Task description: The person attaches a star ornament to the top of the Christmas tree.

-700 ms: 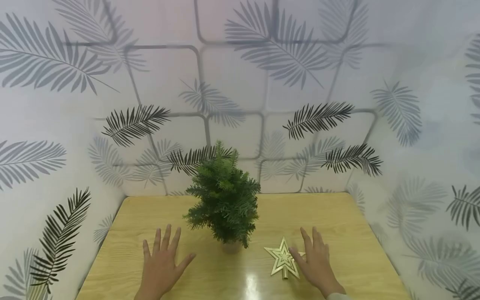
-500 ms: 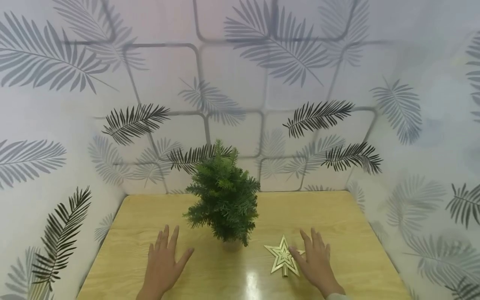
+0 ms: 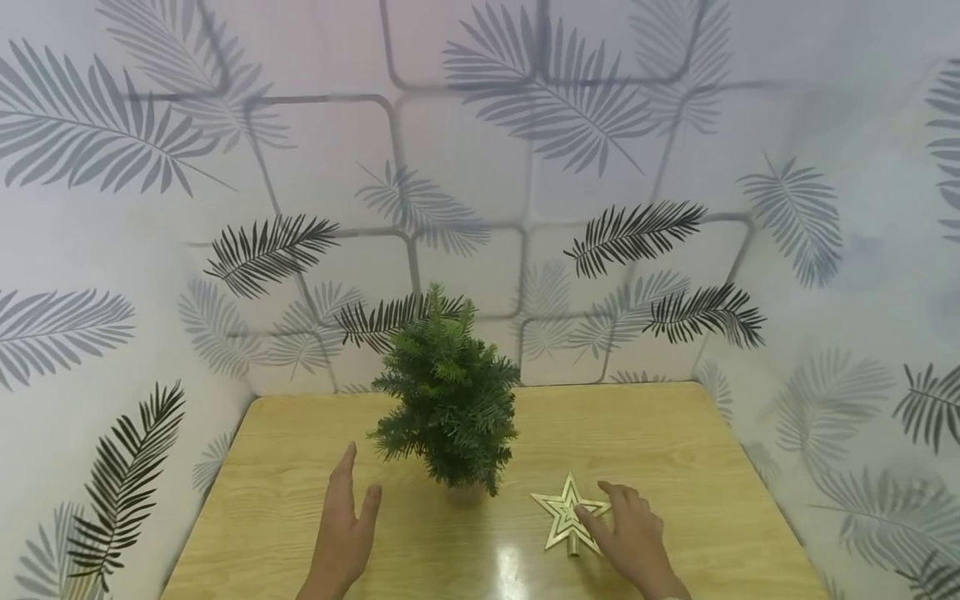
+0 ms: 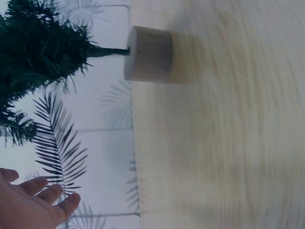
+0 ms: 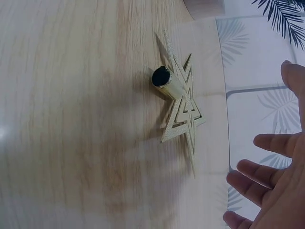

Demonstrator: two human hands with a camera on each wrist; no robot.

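Left hand [image 3: 343, 528] turned, trunk [image 4: 108, 51] left-wrist only

Gold openwork five-pointed star topper [image 3: 564, 509] with hollow tube socket [image 5: 172, 89] lies on yellowish wood-grain tabletop [image 3: 630, 429], tube pointing down in head view, right of and apart from small green needle-branched tree [image 3: 450, 400] standing upright on round brownish base [image 4: 151, 56].

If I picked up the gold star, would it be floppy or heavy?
The gold star is thin and full of cut-out gaps, so it's probably light. Its arms look straight, so it seems stiff, not floppy, though the skinny tips might bend or snap. Its round tube could make it rock a bit if you pushed it.
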